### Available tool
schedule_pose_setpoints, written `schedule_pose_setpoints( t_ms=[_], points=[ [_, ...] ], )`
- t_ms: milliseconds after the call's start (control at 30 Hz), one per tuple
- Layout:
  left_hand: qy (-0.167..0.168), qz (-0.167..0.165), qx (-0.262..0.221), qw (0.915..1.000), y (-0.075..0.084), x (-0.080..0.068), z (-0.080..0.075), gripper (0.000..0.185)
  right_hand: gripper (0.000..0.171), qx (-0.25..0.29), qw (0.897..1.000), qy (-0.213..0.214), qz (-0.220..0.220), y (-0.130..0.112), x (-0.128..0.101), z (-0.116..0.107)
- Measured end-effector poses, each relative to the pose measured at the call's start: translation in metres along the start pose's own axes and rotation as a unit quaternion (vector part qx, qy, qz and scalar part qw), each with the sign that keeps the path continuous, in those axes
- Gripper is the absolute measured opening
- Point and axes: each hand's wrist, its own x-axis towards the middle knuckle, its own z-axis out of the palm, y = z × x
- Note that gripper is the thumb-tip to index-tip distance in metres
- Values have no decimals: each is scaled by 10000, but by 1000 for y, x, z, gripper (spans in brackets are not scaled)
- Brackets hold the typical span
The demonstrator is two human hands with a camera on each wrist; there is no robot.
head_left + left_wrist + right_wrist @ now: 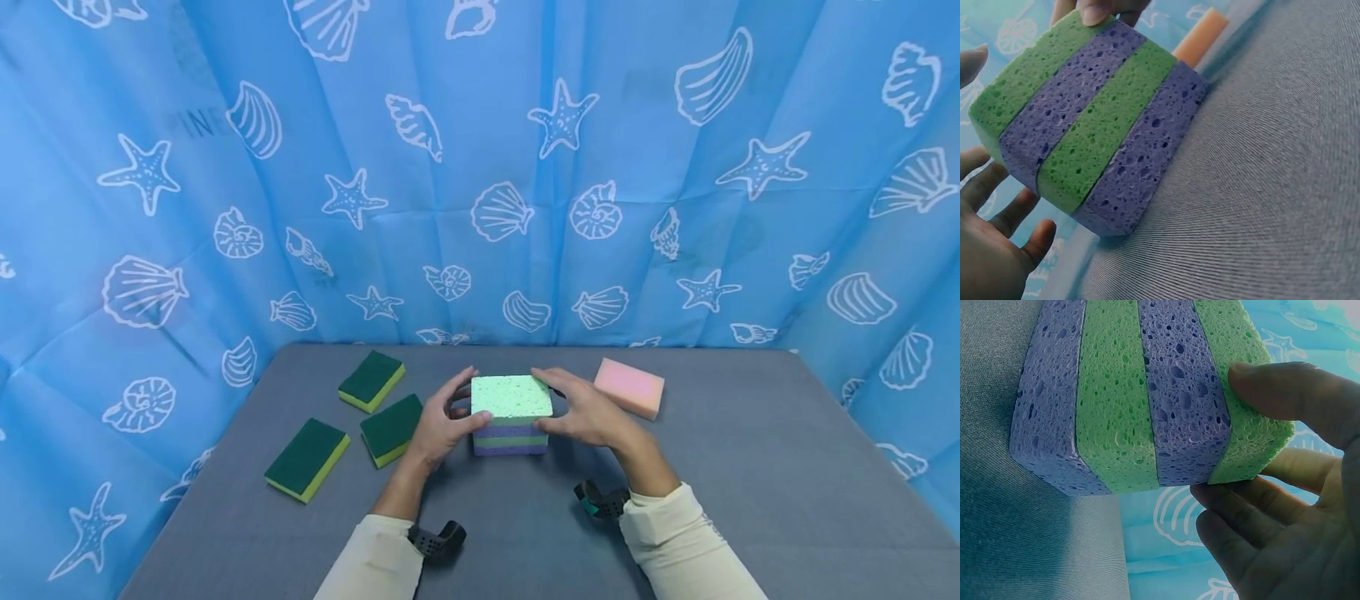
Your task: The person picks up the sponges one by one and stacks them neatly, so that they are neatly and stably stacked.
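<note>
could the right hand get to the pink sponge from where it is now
Probably yes: the pink sponge lies just beyond the right hand on bare table, with nothing between, though that hand now holds the sponge stack.

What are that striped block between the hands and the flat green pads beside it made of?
The striped block looks like four stacked cellulose sponges, green and purple: matte, with open pores across every face. The green pads seem to be scouring sponges: a dark, fibrous-looking top on yellow foam, though the weave is too small to confirm.
</note>
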Motion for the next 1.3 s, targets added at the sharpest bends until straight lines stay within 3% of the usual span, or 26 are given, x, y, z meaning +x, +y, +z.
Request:
schedule_pose_setpoints(
  t_ms=[400, 700, 967, 1200, 1300],
  points=[
    [-25, -335, 177, 9993, -2, 1, 1, 74, 77, 2, 10000, -30, 17, 2, 2, 1],
    [-14, -138, 295, 9995, 3, 1, 0, 71, 84, 44, 10000, -28, -39, -2, 0, -4],
    [-14, -189, 277, 9994, 1, 0, -1, 72, 82, -19, 9994, 261, -213, -2, -9, -21],
    [-47, -188, 304, 9994, -1, 1, -1, 72, 82, 379, 9961, 770, 200, 6, -24, -41],
    [-45, -186, 329, 9993, 0, 1, -1, 72, 82, 245, 9944, 942, 405, 12, -31, -48]
  ],
)
